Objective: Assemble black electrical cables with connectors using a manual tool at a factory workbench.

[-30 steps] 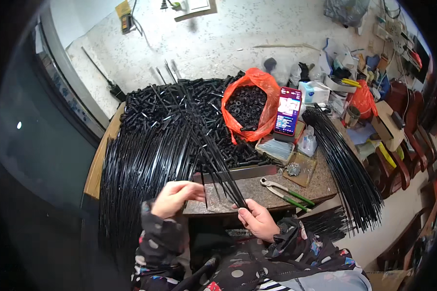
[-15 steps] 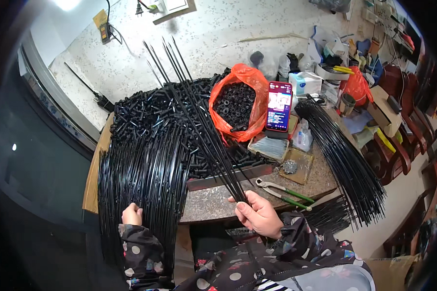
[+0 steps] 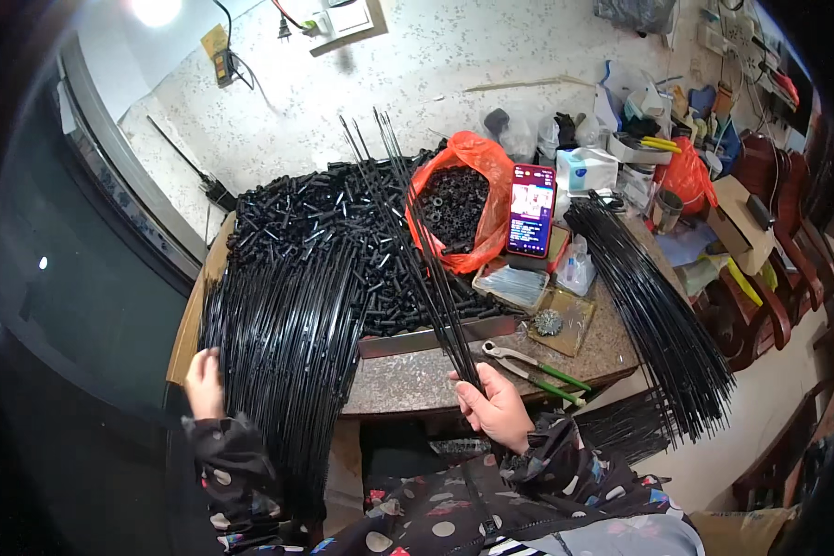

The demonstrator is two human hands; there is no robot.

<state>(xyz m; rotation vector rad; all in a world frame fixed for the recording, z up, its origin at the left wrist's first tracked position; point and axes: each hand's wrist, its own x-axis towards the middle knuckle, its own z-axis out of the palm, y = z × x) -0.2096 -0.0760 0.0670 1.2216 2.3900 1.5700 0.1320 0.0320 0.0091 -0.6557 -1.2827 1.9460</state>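
Note:
My right hand (image 3: 496, 408) is closed round the lower ends of several long thin black rods (image 3: 428, 269). They slant up and away to the left, over a heap of short black tubular pieces (image 3: 315, 213). A wide layer of similar black rods (image 3: 283, 338) lies on the table's left side and hangs over its front edge. At the left border of that layer is my left hand (image 3: 205, 385), its fingers blurred, so whether it grips a rod cannot be made out.
A red plastic bag (image 3: 499, 167) holds small black parts. A lit phone (image 3: 532, 211) stands beside it. Green-handled pincers (image 3: 504, 353) lie near the front edge, below a spiky metal piece (image 3: 549, 322). Another rod bundle (image 3: 653, 320) overhangs the right side. A metal bar (image 3: 408, 343) fronts the heap.
My left hand has moved left and slightly up, from the middle of the rod layer to its left border. The rods in my right hand have tilted a little; that hand stays closed on them.

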